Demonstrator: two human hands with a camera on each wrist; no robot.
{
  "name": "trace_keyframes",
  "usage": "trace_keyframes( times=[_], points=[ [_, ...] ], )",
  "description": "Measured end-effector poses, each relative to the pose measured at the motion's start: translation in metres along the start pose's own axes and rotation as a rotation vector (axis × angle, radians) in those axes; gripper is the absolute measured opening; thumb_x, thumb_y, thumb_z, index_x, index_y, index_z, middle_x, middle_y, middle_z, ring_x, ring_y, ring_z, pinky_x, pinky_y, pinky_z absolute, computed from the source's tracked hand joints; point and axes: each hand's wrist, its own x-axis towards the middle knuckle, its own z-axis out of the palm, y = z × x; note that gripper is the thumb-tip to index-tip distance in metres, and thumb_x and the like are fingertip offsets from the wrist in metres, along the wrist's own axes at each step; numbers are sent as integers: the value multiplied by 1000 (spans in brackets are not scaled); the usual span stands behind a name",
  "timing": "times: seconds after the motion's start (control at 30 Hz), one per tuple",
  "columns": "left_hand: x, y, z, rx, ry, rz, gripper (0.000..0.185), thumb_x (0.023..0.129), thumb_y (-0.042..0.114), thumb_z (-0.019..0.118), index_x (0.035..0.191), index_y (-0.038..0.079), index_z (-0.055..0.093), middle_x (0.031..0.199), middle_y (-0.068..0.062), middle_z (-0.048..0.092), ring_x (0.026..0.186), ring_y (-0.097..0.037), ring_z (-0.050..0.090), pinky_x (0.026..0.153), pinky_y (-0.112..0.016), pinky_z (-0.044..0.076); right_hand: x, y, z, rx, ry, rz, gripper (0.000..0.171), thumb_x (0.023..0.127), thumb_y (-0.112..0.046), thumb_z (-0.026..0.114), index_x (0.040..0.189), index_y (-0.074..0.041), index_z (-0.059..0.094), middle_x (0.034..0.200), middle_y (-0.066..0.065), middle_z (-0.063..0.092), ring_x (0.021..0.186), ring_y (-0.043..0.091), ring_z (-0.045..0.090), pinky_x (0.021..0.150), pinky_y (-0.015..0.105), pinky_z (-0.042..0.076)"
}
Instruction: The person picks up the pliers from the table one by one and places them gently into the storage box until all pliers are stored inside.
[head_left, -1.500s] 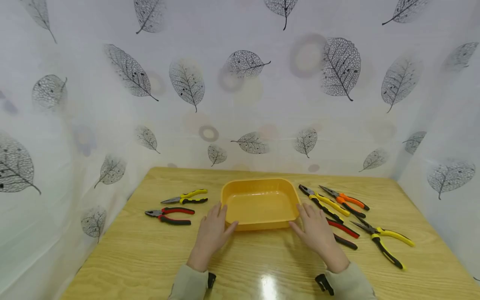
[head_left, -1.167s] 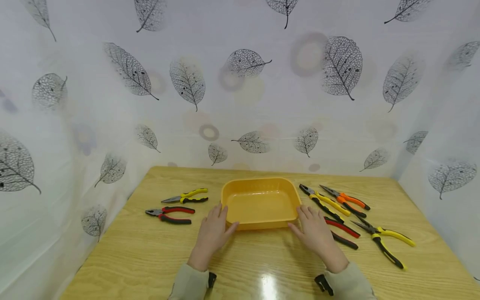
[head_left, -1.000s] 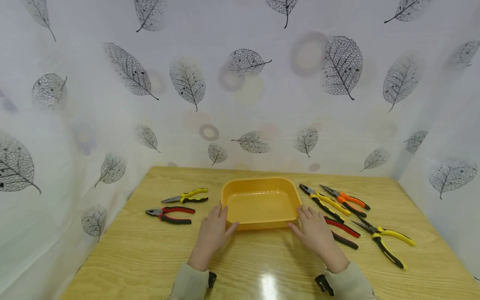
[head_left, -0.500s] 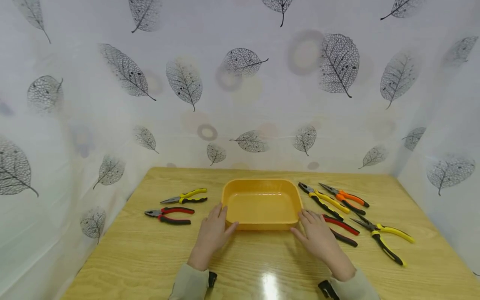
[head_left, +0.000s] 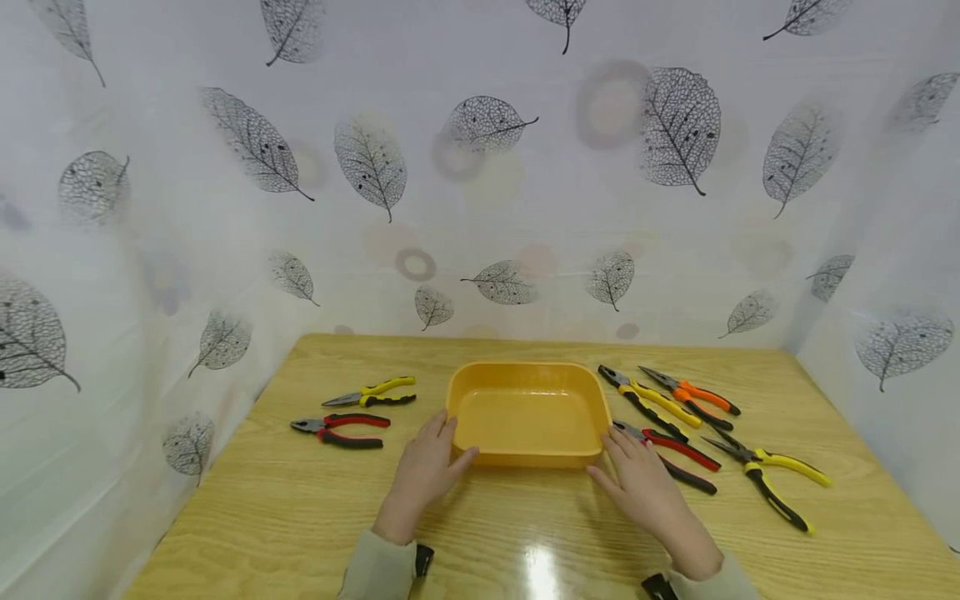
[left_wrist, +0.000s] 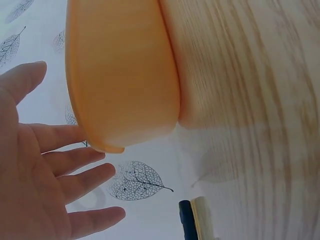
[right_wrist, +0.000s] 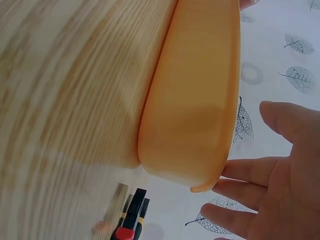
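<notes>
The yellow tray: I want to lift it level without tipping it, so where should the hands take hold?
Grip the yellow tray by its two short end rims, left hand from the left, right hand from the right. Its out-turned lip gives fingers a ledge, and both ends stand clear of the pliers.

My table layout, taken from the tray at centre: left of the tray I list two pliers, one pair farther back and one pair nearer me. Right of the tray I list four pliers fanned out, two toward the back, one just beside the tray's right wall, one farthest right. My left hand lies at the tray's near-left corner, my right hand at its near-right corner. A sheet stands behind the tray.
</notes>
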Motion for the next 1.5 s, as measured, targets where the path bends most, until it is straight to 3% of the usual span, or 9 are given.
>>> trace_keyframes(
  times=[0.47, 0.93, 1.27, 1.5],
  points=[
    [-2, 0, -1, 42, -30, 82, 63, 85, 44, 52, 128, -2, 43, 135, -21, 34, 124, -33, 30, 89, -59, 32, -1, 0, -3, 19, -16, 8, 53, 87, -32, 55, 122, 7, 48, 131, 24, 38, 120, 41, 33, 95, 60, 21],
    [-4, 0, -2, 40, -32, 107, 63, 85, 43, 53, 128, -1, 43, 137, -20, 32, 125, -34, 27, 91, -59, 29, 1, 7, -11, -15, 80, -26, 55, 81, -28, 63, 122, 6, 48, 124, 24, 45, 114, 41, 39, 93, 59, 25],
    [-4, 1, -4, 31, -51, 98, 61, 85, 41, 55, 127, -1, 45, 137, -20, 32, 125, -34, 27, 91, -59, 29, 4, 23, -16, -19, 15, 18, 55, 84, -31, 59, 124, 5, 47, 126, 26, 43, 116, 43, 36, 94, 61, 22],
    [-4, 1, -5, 44, -55, 117, 60, 85, 40, 55, 127, -1, 45, 137, -20, 32, 125, -34, 28, 91, -59, 30, 5, 32, -20, -27, 5, 4, 54, 81, -25, 63, 122, 7, 48, 125, 29, 42, 113, 44, 38, 91, 60, 26]
  ],
)
